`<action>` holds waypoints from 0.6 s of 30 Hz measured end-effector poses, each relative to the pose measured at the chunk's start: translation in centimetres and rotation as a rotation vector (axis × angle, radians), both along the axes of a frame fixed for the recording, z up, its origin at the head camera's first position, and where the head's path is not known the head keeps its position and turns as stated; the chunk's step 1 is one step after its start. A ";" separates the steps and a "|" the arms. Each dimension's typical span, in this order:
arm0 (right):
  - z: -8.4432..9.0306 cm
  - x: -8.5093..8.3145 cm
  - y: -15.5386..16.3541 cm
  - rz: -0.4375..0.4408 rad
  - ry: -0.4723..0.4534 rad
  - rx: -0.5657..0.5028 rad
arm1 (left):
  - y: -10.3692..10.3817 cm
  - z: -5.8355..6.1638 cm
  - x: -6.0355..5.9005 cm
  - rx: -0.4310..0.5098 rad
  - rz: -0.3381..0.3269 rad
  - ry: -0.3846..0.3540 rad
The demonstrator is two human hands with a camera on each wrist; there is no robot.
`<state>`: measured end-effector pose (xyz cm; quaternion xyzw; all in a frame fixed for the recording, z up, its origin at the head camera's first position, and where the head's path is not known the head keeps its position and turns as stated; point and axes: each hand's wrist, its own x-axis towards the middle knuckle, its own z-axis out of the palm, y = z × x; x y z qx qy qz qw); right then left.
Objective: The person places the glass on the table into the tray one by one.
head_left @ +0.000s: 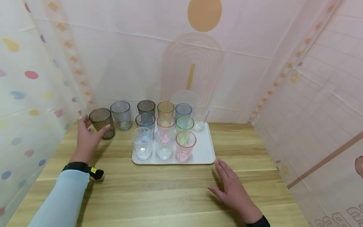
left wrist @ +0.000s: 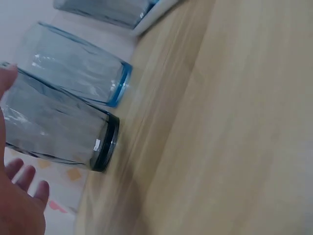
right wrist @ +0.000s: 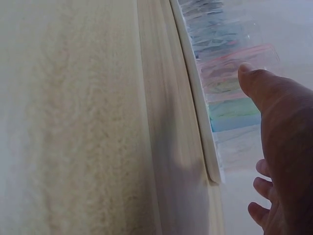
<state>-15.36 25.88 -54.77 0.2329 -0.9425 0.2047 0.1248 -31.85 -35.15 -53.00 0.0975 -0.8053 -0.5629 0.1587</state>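
At the left of the table stands an upright smoky brown glass tumbler [head_left: 102, 123], seen close up as a grey glass [left wrist: 58, 122] in the left wrist view. My left hand [head_left: 87, 135] is spread around its near left side, thumb overlapping the glass. In the left wrist view the fingers [left wrist: 41, 192] stand apart from its wall. A bluish-grey tumbler [head_left: 121, 116] is just behind it. My right hand [head_left: 233, 189] has its fingers extended, holding nothing, beside the near right corner of a white tray [head_left: 205, 148].
Several tumblers stand in rows on the tray, among them a pink one [head_left: 185, 146], a green one [head_left: 185, 126], an amber one [head_left: 165, 108] and clear ones, one clear glass [head_left: 200, 118] at the back right. Patterned cloth [head_left: 136, 63] hangs behind the wooden table [head_left: 158, 195].
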 end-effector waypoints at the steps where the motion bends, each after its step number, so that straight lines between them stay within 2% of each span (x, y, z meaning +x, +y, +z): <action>1: 0.0 0.0 0.0 0.002 0.005 -0.003 | 0.0 0.1 -0.3 -0.001 -0.002 0.011; 3: -0.1 0.0 0.0 0.000 0.007 -0.005 | -0.1 0.2 -0.9 -0.002 -0.008 0.031; 9: -0.2 -0.1 -0.1 0.001 0.000 -0.016 | -0.2 0.5 -1.1 0.013 0.009 0.022; 14: -0.3 -0.2 -0.1 -0.002 -0.009 -0.027 | 0.1 0.6 -0.3 0.011 0.011 -0.005; 18: -0.2 -0.3 -0.2 -0.004 -0.015 -0.031 | 0.3 0.4 0.9 -0.023 -0.006 0.001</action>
